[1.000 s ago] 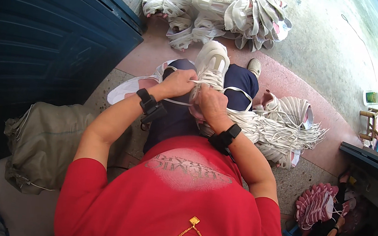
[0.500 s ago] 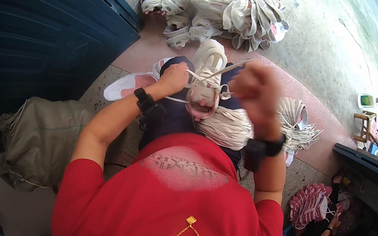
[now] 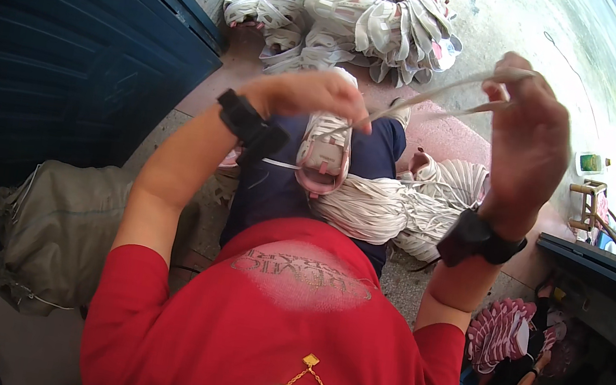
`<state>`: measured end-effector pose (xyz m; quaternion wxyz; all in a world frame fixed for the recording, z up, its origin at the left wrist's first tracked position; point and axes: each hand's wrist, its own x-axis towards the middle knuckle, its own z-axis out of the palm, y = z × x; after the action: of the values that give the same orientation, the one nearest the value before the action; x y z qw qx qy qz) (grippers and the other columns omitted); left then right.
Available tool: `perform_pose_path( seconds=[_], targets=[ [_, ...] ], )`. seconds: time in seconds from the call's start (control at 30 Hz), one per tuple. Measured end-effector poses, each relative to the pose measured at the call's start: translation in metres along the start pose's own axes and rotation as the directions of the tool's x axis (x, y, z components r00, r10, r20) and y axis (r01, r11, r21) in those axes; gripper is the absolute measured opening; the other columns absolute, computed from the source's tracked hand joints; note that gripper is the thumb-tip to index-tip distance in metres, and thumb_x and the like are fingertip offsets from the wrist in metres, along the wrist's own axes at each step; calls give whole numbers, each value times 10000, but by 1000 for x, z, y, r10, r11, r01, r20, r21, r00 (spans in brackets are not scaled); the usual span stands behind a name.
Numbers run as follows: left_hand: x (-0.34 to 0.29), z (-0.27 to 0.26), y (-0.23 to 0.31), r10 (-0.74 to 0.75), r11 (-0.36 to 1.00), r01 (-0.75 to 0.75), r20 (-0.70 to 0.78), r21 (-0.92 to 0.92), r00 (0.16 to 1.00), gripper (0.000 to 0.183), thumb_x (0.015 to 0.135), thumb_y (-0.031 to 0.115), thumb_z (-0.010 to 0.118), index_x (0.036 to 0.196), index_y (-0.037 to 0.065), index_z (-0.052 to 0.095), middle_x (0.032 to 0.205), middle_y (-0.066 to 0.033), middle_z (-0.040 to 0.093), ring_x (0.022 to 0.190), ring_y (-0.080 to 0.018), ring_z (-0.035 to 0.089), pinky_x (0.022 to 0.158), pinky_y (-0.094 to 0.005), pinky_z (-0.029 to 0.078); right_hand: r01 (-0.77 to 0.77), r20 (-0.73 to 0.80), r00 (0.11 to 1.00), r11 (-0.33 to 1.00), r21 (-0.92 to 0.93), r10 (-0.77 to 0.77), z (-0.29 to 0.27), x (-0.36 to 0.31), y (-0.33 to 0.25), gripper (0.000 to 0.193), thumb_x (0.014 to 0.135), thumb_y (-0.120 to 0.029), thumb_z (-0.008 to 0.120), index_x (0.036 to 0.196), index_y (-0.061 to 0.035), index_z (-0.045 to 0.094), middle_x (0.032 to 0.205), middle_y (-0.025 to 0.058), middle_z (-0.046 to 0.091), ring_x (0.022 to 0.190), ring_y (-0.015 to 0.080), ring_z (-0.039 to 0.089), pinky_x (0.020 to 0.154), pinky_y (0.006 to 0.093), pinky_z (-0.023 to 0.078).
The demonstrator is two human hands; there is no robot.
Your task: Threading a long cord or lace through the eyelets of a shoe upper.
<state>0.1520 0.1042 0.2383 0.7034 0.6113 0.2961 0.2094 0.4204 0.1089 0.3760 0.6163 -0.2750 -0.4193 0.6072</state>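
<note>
A white and pink shoe upper (image 3: 325, 159) sits on my lap, toe pointing away, its upper part hidden behind my left hand. My left hand (image 3: 318, 94) is bent over it with closed, slightly blurred fingertips at the shoelace. Raised high on the right, my right hand (image 3: 530, 134) grips the pale shoelace (image 3: 435, 96), which stretches in two strands from the shoe. A thick bundle of white laces (image 3: 361, 210) lies across my right thigh, beside the shoe.
Strung piles of white shoe uppers (image 3: 374, 15) lie on the floor ahead. More uppers (image 3: 449, 178) sit right of my leg. A dark blue metal door (image 3: 85, 32) and a grey-green sack (image 3: 64, 228) stand left. A bamboo stool (image 3: 591, 205) and another person's arm (image 3: 531, 377) are at right.
My right hand has swung up and outward to the right, drawing the lace out long. My left hand has moved up and right over the shoe.
</note>
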Motion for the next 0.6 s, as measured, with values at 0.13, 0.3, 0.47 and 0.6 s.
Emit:
perform_pose_path(
  seconds=[0.13,0.3,0.47,0.6],
  targets=[
    [-73,-109,-4,-70,722,-382,-610,-577,789,232,1008,144,485,912,-20,617,896,-146,661,904,-288,649,938,-416,507,-146,-83,975,876,460,206,-161,41,12,231,998,-186,486,858,-35,591,838,90,552,814,191,515,768,379,435],
    [-133,-133,-52,-473,678,-232,-656,-698,588,118,982,170,535,905,99,589,689,27,477,601,-123,479,559,-287,368,-369,-88,927,840,-398,365,-169,-34,135,189,988,-199,544,968,-38,641,796,54,592,742,153,550,685,322,455],
    [-85,-32,-101,-581,784,288,-486,-550,653,157,963,268,622,906,122,629,706,64,530,610,-58,488,532,-237,369,-211,175,805,548,-810,567,-119,-123,223,248,961,-194,567,1014,13,692,848,139,704,788,268,666,737,374,514],
    [-63,28,-133,-452,892,331,-572,-309,684,155,986,214,588,977,77,661,775,27,608,667,-58,534,590,-231,438,191,312,908,387,-902,280,-106,-124,240,189,930,-120,535,880,10,663,919,184,663,903,400,596,803,491,468]
  ],
)
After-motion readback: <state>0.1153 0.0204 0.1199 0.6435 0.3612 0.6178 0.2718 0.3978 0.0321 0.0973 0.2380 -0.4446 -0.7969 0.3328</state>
